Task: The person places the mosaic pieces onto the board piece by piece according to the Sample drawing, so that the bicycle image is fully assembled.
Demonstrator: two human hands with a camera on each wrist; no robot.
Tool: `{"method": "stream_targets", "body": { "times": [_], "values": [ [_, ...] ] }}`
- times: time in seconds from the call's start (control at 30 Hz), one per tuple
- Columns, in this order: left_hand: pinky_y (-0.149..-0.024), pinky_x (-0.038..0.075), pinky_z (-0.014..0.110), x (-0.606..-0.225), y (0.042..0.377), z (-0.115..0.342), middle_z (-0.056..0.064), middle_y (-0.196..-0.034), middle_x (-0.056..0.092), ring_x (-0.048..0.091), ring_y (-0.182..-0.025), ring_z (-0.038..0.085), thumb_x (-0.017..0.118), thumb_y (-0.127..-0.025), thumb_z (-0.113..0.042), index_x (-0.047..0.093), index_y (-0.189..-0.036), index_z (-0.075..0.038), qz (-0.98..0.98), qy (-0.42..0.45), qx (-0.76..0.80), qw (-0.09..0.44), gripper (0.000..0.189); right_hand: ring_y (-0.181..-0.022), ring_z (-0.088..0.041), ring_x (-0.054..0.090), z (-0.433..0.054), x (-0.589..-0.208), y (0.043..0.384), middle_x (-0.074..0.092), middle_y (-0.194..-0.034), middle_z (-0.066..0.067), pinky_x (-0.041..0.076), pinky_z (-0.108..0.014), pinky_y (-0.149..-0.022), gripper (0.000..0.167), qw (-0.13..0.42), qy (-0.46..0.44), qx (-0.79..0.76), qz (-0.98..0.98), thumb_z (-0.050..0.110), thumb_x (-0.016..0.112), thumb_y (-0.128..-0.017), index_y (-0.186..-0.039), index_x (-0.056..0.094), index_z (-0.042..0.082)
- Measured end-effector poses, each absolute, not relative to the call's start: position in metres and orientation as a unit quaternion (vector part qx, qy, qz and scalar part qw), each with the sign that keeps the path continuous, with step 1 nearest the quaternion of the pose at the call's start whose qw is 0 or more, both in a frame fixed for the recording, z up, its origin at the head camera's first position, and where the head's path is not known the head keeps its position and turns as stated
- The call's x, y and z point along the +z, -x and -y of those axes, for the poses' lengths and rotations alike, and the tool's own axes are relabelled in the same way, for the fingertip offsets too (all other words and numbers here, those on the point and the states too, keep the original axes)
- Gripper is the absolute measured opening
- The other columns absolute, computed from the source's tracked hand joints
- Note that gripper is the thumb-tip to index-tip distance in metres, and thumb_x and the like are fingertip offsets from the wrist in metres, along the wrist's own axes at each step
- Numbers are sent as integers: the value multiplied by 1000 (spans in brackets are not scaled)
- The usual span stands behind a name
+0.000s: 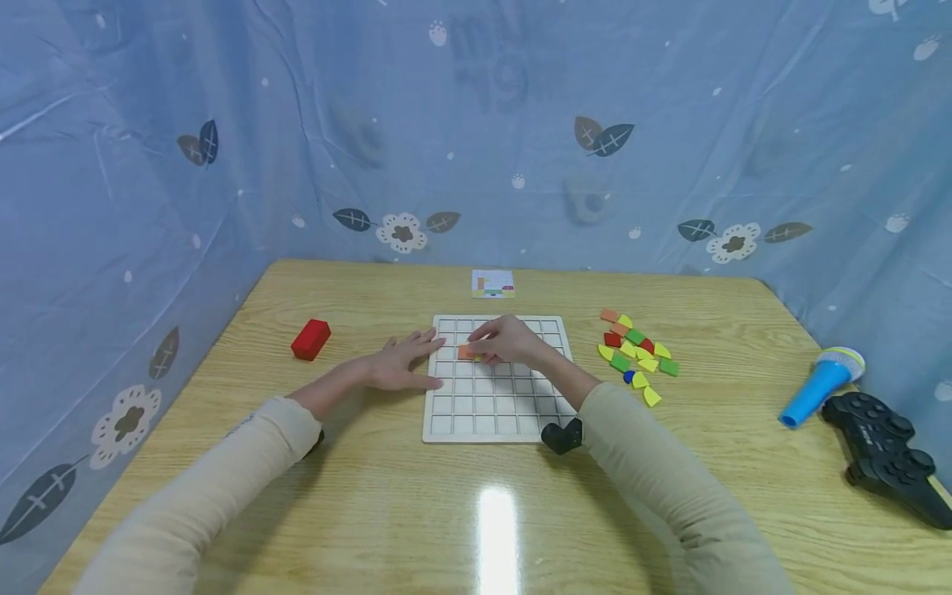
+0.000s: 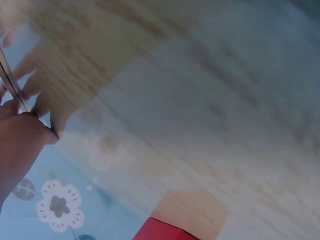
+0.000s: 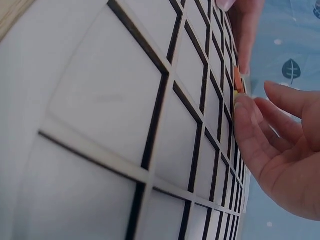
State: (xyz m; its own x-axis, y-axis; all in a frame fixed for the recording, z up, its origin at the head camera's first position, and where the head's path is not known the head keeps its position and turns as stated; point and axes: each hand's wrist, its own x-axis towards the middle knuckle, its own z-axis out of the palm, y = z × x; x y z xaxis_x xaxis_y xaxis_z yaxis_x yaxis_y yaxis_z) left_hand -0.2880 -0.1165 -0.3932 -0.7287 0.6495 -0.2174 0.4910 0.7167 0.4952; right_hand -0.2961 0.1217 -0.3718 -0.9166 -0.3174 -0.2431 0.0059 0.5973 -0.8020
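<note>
A white grid board (image 1: 464, 426) lies on the table. My left hand (image 1: 402, 364) rests with spread, straight fingers at its left edge; the left wrist view shows this hand (image 2: 22, 140) beside the thin board edge. Over the upper-left cells, my right hand (image 1: 509, 340) pinches a small yellow piece (image 1: 478, 359), mostly covered by the fingertips. Directly left of it an orange square tile (image 1: 464, 353) sits on the grid. In the right wrist view, fingertips of the right hand (image 3: 285, 145) meet the yellow piece (image 3: 235, 95) beside the orange tile (image 3: 238, 79).
Loose coloured pieces (image 1: 628, 349) lie right of the board. Behind it is a pattern card (image 1: 492, 283). A red block (image 1: 311, 340) stands at left; a blue toy microphone (image 1: 821, 387) and black game controller (image 1: 885, 454) are at right. A curtain (image 1: 521, 165) hangs behind the table.
</note>
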Motion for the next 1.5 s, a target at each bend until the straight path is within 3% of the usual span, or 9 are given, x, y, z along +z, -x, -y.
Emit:
{"method": "stream_targets", "body": {
  "times": [0.4,0.6,0.83,1.1,1.4,1.5],
  "values": [
    [-108,-4,61,-392,289,118,15,-158,4,0,-142,38,61,-91,-45,20,-152,-7,-899,-312,240,193,83,-75,-19,66,-123,-371,297,69,-89,-8,55,-29,-68,27,198,93,-455,-863,18,66,-92,-115,68,4],
    [-108,-3,60,-393,290,118,13,-158,4,0,-142,36,61,-91,-45,20,-153,-8,-901,-309,236,194,82,-83,-20,66,-132,-368,299,68,-98,-9,54,-31,-73,33,224,116,-462,-850,20,63,-94,-122,64,3],
    [-108,-4,60,-395,291,120,16,-158,4,0,-142,37,61,-91,-46,20,-152,-6,-896,-316,246,191,84,-99,-24,63,-166,-363,308,63,-117,-15,51,-34,-85,40,268,134,-499,-813,15,58,-97,-135,52,2],
    [-107,-2,62,-395,290,121,17,-157,5,1,-142,38,61,-91,-44,21,-152,-5,-894,-324,248,183,82,-116,-37,52,-221,-356,309,48,-131,-30,44,-41,-96,49,270,119,-582,-758,15,48,-102,-145,34,-3],
    [-109,-4,58,-394,291,121,13,-158,3,-1,-143,35,61,-91,-46,19,-153,-9,-899,-316,234,193,83,-110,-18,59,-292,-360,314,32,-141,-32,37,-39,-102,59,222,68,-640,-733,27,39,-105,-150,18,-5],
    [-109,-4,58,-394,291,121,13,-158,3,-1,-143,35,61,-91,-46,20,-153,-8,-898,-316,237,195,83,-114,-17,56,-311,-360,311,28,-144,-31,38,-35,-102,61,207,49,-643,-735,29,38,-105,-151,14,-3]
  ]
}}
